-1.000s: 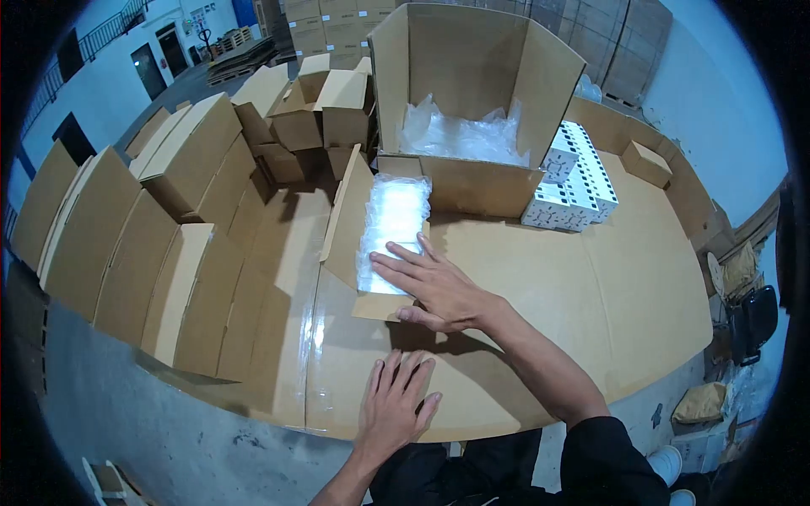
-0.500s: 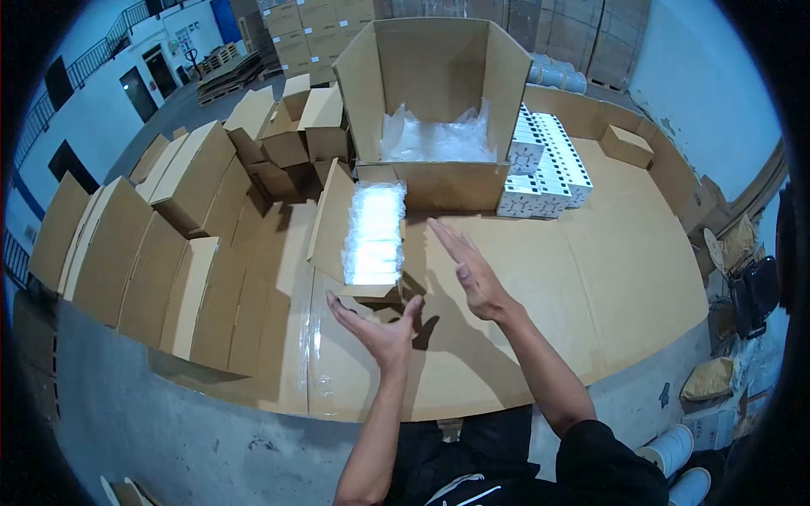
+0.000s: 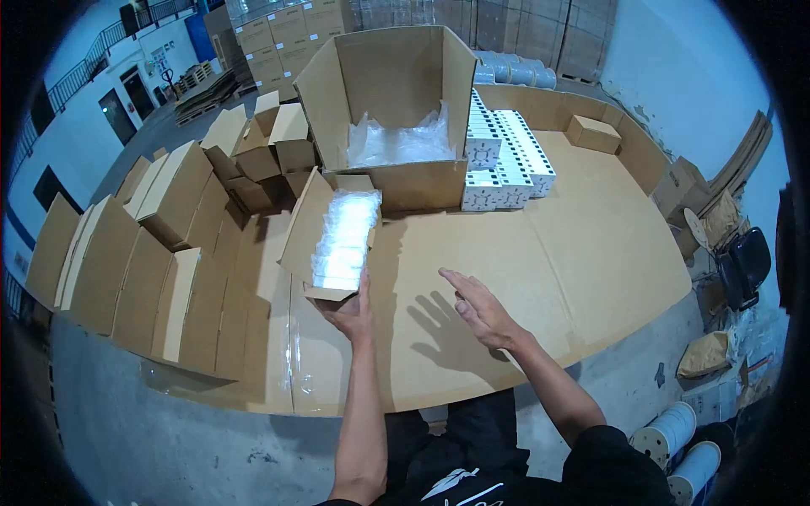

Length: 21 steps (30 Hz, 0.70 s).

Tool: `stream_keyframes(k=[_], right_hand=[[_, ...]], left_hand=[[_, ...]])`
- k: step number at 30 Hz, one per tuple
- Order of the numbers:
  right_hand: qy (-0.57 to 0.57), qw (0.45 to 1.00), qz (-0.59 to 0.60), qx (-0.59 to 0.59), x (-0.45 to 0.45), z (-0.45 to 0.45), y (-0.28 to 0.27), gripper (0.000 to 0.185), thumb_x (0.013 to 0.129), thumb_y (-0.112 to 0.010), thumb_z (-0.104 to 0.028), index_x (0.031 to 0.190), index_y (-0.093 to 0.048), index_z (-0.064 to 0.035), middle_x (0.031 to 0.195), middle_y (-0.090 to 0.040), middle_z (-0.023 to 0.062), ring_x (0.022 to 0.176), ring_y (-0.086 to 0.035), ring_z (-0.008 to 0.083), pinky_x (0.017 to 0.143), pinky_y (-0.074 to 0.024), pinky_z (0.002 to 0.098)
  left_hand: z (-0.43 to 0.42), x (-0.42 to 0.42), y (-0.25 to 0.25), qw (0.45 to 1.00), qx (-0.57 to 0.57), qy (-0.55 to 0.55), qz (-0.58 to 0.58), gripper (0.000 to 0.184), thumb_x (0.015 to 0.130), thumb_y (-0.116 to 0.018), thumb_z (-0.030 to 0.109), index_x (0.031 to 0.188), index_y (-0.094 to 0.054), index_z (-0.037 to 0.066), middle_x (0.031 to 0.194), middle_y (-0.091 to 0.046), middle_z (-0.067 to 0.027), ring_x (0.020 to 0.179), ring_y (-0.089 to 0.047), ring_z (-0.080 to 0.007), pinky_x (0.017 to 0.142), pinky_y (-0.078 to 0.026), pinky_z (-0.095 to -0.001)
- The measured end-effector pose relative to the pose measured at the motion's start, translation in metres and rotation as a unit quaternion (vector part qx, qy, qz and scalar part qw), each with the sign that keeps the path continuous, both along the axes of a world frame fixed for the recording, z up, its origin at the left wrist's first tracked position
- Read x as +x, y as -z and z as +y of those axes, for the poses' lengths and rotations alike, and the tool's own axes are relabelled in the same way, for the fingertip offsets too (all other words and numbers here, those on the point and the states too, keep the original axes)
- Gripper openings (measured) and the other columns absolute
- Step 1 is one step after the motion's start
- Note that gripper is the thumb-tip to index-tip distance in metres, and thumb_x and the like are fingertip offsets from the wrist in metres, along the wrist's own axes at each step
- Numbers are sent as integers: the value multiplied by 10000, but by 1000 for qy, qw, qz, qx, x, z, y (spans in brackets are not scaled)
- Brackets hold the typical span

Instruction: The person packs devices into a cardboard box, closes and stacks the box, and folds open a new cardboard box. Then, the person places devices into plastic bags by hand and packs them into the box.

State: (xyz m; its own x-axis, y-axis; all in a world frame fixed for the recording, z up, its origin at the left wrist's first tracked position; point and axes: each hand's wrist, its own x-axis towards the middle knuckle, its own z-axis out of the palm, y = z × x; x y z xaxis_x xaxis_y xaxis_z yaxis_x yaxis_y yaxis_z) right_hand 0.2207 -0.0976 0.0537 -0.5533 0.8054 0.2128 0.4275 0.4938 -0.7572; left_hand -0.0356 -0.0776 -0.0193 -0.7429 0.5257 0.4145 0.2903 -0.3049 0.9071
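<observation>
My left hand [image 3: 353, 315] grips the near end of a narrow open carton [image 3: 302, 221], its thumb on the right side and its fingers partly hidden beneath. Inside lies a row of items in clear bubble wrap [image 3: 346, 239], shining under the light. The carton is tilted, with one long flap raised on its left. My right hand [image 3: 477, 309] hovers over the table to the right, fingers extended, holding nothing. Behind the carton stands a large open box [image 3: 396, 187] with clear plastic wrap [image 3: 400, 142] inside.
Stacked white patterned boxes [image 3: 498, 187] stand right of the large box. Brown cartons [image 3: 126, 261] line the left side of the cardboard-covered table [image 3: 472, 371]. A small closed carton [image 3: 593, 134] sits at the back right. Spools [image 3: 675, 430] stand on the floor at the right.
My left hand has gone from the table to the carton's near end and taken hold of it. My right hand has come off the bubble wrap and moved right. The whole view has shifted.
</observation>
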Motion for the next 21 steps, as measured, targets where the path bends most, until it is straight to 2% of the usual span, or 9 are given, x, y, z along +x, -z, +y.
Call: stream_keyframes(k=[2,5,7,10,12,14,17,20,21], right_hand=[[-14,1000,12,15,-1,-7,-1,604,1062,-368,-412,1567,-321,-83,1573,-390,185,1470,-331,382,1217,-183,564],[-15,999,18,-28,1,-25,-8,590,1056,-407,-362,1563,-323,-73,1556,-400,215,1466,-334,389,1220,-198,535],[-9,999,26,-36,3,-38,-9,595,1043,-448,-334,1561,-323,-69,1560,-385,229,1465,-335,390,1217,-213,528],[19,999,24,-27,9,-61,-7,625,1013,-530,-297,1558,-326,-69,1579,-330,258,1464,-332,406,1210,-240,521],[45,999,12,-14,16,-79,-8,647,995,-570,-287,1556,-329,-72,1594,-290,271,1463,-327,420,1205,-252,521],[85,996,0,19,23,-95,-15,720,945,-668,-271,1569,-333,-141,1622,-214,278,1457,-331,446,1172,-317,530],[96,994,28,45,34,-107,-9,756,892,-751,-238,1555,-388,-215,1630,-184,285,1447,-346,459,1134,-380,521],[98,993,37,55,33,-102,-4,727,852,-801,-222,1506,-483,-246,1637,-171,283,1451,-347,457,1106,-419,509],[100,993,34,48,30,-99,-1,727,852,-801,-222,1506,-483,-246,1637,-171,283,1451,-347,457,1106,-419,509]], left_hand=[[-9,-7,11,1000,-2,-5,30,988,737,-909,101,1487,-275,-6,1439,-407,-158,1293,-462,-253,1064,-444,-406],[-32,-15,21,997,36,73,9,971,739,-909,98,1475,-287,-19,1406,-440,-149,1249,-502,-227,999,-486,-359],[-52,-19,19,981,10,185,-54,942,751,-899,94,1474,-307,-24,1327,-509,-135,1182,-555,-219,944,-512,-331],[-82,-32,7,962,-56,266,-7,903,754,-891,85,1461,-341,-28,1264,-568,-120,1151,-583,-222,949,-517,-343],[-100,-38,-3,948,-85,306,-18,870,765,-878,98,1460,-367,-15,1294,-562,-112,1168,-577,-232,980,-504,-361],[-109,-46,-8,932,-108,345,-29,838,777,-866,111,1459,-393,-3,1324,-556,-103,1186,-572,-243,1011,-490,-378],[-114,-58,-19,881,-231,412,-29,932,748,-876,216,1497,-363,4,1385,-532,-119,1258,-535,-283,1044,-464,-405],[-112,-55,1,901,-161,402,-18,928,775,-860,274,1505,-357,-1,1411,-513,-138,1299,-501,-287,1075,-429,-420],[-106,-54,12,924,-101,367,36,911,790,-849,331,1487,-371,-9,1416,-502,-151,1312,-487,-295,1100,-394,-429]])
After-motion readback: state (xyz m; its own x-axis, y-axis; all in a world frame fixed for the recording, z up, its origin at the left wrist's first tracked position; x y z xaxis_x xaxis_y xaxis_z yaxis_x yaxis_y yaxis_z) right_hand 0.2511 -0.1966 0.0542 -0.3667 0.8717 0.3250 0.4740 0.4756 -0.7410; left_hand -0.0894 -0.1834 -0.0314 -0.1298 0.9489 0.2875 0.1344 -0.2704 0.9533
